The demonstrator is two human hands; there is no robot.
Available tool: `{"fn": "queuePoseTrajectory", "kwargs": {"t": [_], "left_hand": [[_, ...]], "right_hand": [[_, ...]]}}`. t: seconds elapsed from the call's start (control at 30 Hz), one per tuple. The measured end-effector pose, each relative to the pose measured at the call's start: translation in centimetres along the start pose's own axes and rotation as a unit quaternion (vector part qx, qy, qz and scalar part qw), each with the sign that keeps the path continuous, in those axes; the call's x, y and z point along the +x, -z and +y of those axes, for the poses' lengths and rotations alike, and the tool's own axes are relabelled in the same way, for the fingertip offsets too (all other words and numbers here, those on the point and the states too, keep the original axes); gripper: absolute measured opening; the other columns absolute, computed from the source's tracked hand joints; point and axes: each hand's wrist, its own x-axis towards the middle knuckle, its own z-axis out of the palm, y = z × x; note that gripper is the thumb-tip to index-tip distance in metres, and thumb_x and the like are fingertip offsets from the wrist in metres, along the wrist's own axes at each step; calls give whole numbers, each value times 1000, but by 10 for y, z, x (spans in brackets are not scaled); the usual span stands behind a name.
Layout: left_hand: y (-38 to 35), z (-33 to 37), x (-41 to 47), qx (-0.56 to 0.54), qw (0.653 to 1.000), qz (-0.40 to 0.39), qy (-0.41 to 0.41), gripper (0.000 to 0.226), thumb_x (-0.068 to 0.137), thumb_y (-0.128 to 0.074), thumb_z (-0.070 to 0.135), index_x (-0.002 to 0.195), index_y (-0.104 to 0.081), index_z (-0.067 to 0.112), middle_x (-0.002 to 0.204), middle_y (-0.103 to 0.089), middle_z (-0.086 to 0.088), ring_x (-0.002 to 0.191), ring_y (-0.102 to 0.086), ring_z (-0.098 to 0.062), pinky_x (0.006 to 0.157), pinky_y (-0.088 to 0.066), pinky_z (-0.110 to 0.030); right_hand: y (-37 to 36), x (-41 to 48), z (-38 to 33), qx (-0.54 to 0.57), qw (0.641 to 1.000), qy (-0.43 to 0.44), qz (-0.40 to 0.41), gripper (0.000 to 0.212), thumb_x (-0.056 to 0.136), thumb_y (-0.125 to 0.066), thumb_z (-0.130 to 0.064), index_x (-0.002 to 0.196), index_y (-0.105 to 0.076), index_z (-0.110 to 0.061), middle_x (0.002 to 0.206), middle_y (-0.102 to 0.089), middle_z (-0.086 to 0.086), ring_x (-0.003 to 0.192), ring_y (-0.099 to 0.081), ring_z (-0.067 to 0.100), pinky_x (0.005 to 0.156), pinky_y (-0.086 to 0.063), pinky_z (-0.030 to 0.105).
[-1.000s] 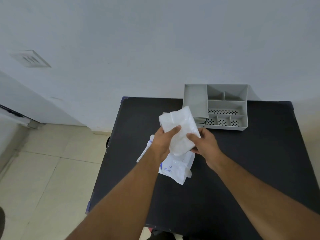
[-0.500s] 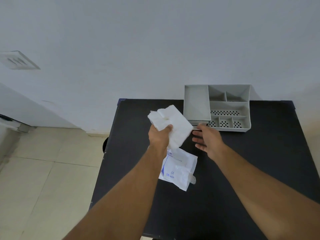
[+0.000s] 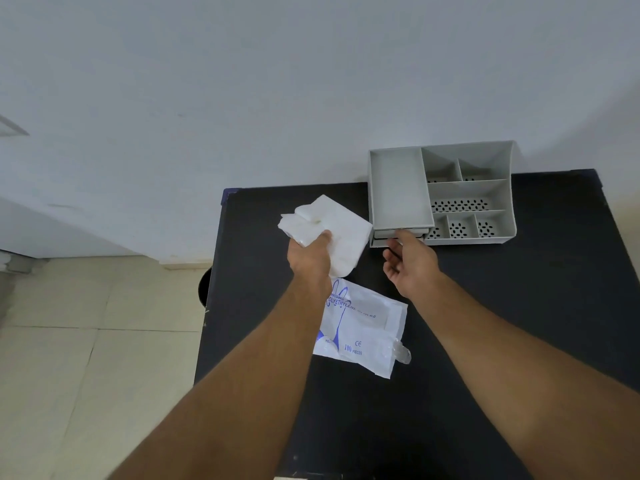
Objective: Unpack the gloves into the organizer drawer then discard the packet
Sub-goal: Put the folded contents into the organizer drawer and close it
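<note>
My left hand (image 3: 309, 259) grips a stack of thin white gloves (image 3: 337, 226), held above the table just left of the organizer. The grey organizer (image 3: 504, 188) stands at the table's back edge, with a long tray on its left and small perforated compartments on its right. Its drawers (image 3: 398, 234) sit under the long tray at the front left corner. My right hand (image 3: 408, 263) reaches to the drawer front, fingers apart, fingertips at the drawer's edge. The white packet (image 3: 363, 332) with blue print lies flat on the table between my forearms.
The black table (image 3: 519, 323) stands against a white wall. Its left edge drops to a tiled floor (image 3: 86, 341). A dark round object (image 3: 204, 287) peeks out beside the table's left edge.
My right hand let go of the gloves and moved right and forward to the drawer front. My left hand now holds the gloves alone, and the packet lies on the table.
</note>
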Motion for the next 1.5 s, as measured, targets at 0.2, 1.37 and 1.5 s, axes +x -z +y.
{"fn": "queuePoseTrajectory", "kwargs": {"t": [0.2,1.37,1.5], "left_hand": [[5,0,-4,-5,1000,-18,1,44,88,-75,9,127,-63,23,109,-72,2,95,-71,-18,66,-58,-31],[-7,-23,-48,112,985,-128,-15,31,91,-72,9,117,-62,23,99,-71,7,90,-69,-16,74,-59,-34],[-9,-20,-51,141,972,-189,4,36,84,-76,10,117,-65,21,113,-74,-4,105,-71,-28,90,-59,-50]], "right_hand": [[3,-2,9,-2,1000,16,7,10,90,-60,-26,90,-63,-17,84,-65,0,63,-55,14,61,-46,30],[77,-51,57,-110,991,20,75,41,91,-50,-47,84,-60,-8,65,-56,5,57,-50,21,58,-51,37],[87,-52,51,-221,940,179,189,45,93,-44,-55,81,-56,-13,75,-60,3,71,-60,25,70,-52,45]]}}
